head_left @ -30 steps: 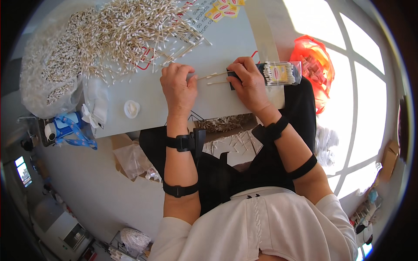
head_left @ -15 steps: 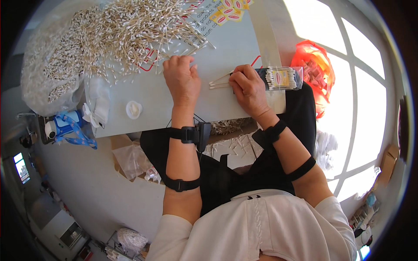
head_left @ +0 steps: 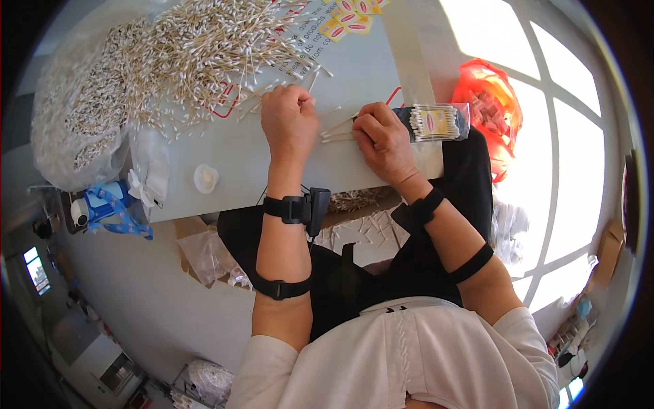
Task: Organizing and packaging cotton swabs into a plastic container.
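Observation:
My right hand (head_left: 386, 142) is closed on a few cotton swabs (head_left: 335, 128), whose white tips stick out to the left. Just right of its knuckles lies a clear packet of cotton swabs (head_left: 436, 123) with a yellow label, at the table's right edge. My left hand (head_left: 289, 123) is curled over the table by the near edge of a big loose heap of cotton swabs (head_left: 204, 54). Its thumb and fingers are pressed together; what they hold, if anything, is hidden. Single swabs lie close to its fingertips.
A clear bag full of swabs (head_left: 75, 116) stands at the table's left. Small yellow labels (head_left: 351, 20) lie at the back. Nearer are a small white round dish (head_left: 206, 178) and a blue-and-white bottle (head_left: 102, 204). Right of the table is a red plastic bag (head_left: 487, 112).
My left hand has shifted slightly right, and its fingers, looser before, have drawn together. My right hand still holds the swabs and has barely moved.

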### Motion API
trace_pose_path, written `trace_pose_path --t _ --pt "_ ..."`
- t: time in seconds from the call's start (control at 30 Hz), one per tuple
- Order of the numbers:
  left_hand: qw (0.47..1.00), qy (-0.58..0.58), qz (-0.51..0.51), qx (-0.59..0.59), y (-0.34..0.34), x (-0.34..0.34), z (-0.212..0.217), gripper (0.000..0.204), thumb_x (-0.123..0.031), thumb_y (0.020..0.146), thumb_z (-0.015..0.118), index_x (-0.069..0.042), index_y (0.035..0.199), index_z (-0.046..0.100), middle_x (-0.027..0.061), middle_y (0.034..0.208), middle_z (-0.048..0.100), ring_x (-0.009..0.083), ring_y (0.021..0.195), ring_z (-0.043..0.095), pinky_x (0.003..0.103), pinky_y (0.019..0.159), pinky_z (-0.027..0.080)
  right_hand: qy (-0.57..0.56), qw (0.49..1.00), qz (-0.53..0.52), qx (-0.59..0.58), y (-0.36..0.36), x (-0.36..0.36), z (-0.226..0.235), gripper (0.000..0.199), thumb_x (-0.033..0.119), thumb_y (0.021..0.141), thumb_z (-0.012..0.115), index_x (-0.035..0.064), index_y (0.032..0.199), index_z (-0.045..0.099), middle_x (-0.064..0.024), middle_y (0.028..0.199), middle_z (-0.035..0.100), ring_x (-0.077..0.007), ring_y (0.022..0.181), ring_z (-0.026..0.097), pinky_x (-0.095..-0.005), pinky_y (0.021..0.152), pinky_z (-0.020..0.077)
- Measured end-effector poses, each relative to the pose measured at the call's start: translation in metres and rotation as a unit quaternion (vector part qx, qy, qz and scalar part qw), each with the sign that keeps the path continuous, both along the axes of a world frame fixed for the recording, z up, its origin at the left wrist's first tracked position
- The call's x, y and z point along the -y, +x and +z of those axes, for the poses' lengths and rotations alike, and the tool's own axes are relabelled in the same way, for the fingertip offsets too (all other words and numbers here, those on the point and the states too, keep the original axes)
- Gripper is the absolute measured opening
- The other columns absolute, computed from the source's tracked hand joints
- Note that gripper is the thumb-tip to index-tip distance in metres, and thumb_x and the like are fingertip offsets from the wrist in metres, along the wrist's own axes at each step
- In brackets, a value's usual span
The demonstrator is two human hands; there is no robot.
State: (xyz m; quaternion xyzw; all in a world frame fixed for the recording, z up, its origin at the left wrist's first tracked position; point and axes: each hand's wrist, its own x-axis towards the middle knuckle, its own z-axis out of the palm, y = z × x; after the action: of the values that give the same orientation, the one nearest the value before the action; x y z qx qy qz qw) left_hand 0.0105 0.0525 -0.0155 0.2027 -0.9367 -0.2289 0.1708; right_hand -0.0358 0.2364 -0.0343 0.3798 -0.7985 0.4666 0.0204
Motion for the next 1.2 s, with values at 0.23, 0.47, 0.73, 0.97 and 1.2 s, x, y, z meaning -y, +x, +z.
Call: trace_pose_path --t 0.23,0.47,0.73,0.97,1.2 --pt "0.993 -0.121 -0.004 0.009 -0.025 0.010 -0.010 0.008 -0.003 0.076 0.071 -0.005 0.079 0.064 0.0106 0.083 0.063 0.0324 0.088 0.057 0.043 0.076 0.048 -0.002 1.000 0.002 -0.013 0.003 0.007 0.004 0.010 0.003 0.077 0.067 0.0050 0.083 0.059 -0.0090 0.095 0.056 -0.0299 0.088 0.060 -0.0393 0.073 0.0514" --pt "0.994 0.056 -0.077 0.058 0.034 -0.023 0.036 0.005 -0.004 0.080 0.066 -0.003 0.082 0.061 0.0114 0.082 0.063 0.0329 0.086 0.058 0.043 0.076 0.048 -0.009 1.000 -0.020 -0.017 -0.001 0.000 -0.003 0.011 0.002 0.076 0.068 0.0057 0.083 0.060 -0.0076 0.093 0.057 -0.0295 0.085 0.061 -0.0387 0.071 0.0512" --pt "0.990 0.139 -0.012 -0.010 0.079 0.010 0.020 0.013 0.001 0.077 0.068 -0.006 0.087 0.063 0.0092 0.084 0.060 0.0304 0.089 0.057 0.041 0.076 0.048 -0.016 1.000 -0.002 -0.016 0.000 0.002 0.001 0.010 0.002 0.076 0.068 0.0055 0.080 0.060 -0.0071 0.093 0.057 -0.0289 0.084 0.061 -0.0375 0.070 0.0509" --pt "0.993 -0.104 -0.057 0.010 0.039 0.041 0.013 0.018 0.002 0.072 0.073 -0.007 0.086 0.064 0.0068 0.086 0.057 0.0296 0.088 0.056 0.040 0.077 0.047 -0.006 1.000 0.003 -0.001 0.000 0.001 0.002 0.009 0.002 0.076 0.067 0.0047 0.080 0.061 -0.0080 0.093 0.057 -0.0295 0.085 0.061 -0.0382 0.072 0.0510" --pt "0.997 -0.038 -0.048 -0.048 0.000 0.007 0.004 0.018 -0.005 0.070 0.077 -0.005 0.080 0.062 0.0095 0.085 0.058 0.0312 0.087 0.055 0.041 0.076 0.046 -0.014 1.000 0.006 0.001 0.000 0.001 0.004 0.009 0.002 0.075 0.068 0.0044 0.080 0.061 -0.0085 0.093 0.057 -0.0297 0.086 0.061 -0.0385 0.073 0.0515"
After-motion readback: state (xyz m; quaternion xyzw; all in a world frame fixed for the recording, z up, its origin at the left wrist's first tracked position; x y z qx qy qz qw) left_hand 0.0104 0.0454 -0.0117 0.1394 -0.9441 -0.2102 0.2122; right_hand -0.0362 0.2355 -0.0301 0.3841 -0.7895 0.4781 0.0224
